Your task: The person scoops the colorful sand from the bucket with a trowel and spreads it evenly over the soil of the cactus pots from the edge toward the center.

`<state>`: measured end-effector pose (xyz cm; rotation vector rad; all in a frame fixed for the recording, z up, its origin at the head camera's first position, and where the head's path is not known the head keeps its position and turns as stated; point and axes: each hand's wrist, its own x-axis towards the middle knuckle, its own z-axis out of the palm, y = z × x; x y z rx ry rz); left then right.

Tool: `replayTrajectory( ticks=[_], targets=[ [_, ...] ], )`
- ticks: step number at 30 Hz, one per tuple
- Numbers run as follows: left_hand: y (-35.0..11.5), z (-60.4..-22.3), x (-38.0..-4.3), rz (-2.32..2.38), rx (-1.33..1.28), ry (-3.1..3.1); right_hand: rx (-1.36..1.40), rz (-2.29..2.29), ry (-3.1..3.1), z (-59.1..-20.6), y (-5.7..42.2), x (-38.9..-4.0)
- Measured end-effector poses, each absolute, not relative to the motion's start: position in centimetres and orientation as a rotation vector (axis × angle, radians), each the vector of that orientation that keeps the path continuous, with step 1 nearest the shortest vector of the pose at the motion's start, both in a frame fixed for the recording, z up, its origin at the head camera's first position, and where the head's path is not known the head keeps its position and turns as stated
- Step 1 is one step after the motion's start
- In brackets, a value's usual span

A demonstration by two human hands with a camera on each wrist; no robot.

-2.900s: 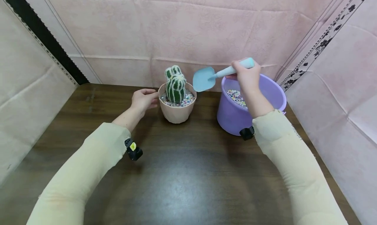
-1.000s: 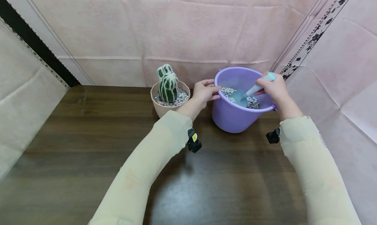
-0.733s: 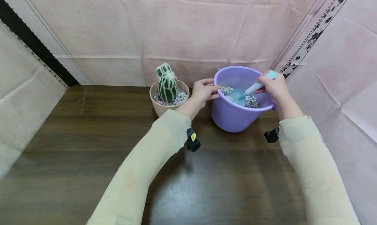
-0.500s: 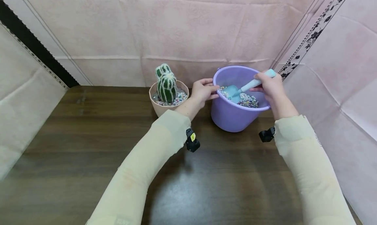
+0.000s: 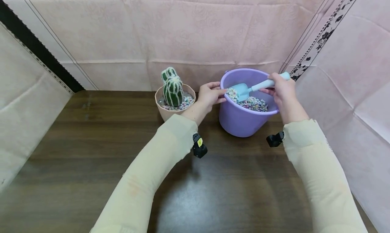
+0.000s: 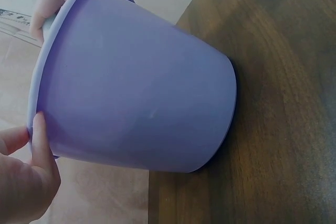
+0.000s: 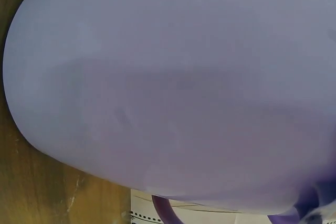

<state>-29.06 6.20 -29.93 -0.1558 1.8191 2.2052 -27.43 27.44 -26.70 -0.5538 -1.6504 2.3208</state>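
A purple bucket (image 5: 239,123) stands on the table, with multicoloured pebbles (image 5: 256,105) inside. My left hand (image 5: 208,97) pinches its left rim; the left wrist view shows thumb and finger at the edge of the bucket (image 6: 136,77). Inside the bucket is a light blue trowel (image 5: 242,91), its handle gripped by my right hand (image 5: 284,90). The blade sits on the pebbles near the left wall; whether it carries any is unclear. Bucket wall (image 7: 157,77) fills the right wrist view, hiding the right hand's fingers.
Left of the bucket, close behind my left forearm, stands a beige pot (image 5: 164,113) holding a cactus (image 5: 172,90) and coloured pebbles. A pink cloth backdrop (image 5: 195,29) rises behind the dark wooden table (image 5: 122,131), and another cloth wall stands right of the bucket.
Earlier my left hand was at the pot and the trowel hung between pot and bucket. Now that hand is on the bucket's rim. Inside the bucket, the trowel has shifted left and slightly up.
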Motion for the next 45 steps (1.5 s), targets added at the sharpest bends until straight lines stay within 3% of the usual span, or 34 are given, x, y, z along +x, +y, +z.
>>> replayTrajectory(
  ticks=[28, 45],
  targets=[
    [6.0, -30.1, -28.6, 2.228, -0.136, 1.780, -0.699, 2.506, -1.240, -25.1, 30.2, -26.3],
    [0.5, -31.4, -27.0, 2.137, 0.060, 1.781, -0.755, 2.582, -1.126, -24.9, 31.4, -25.9]
  ],
)
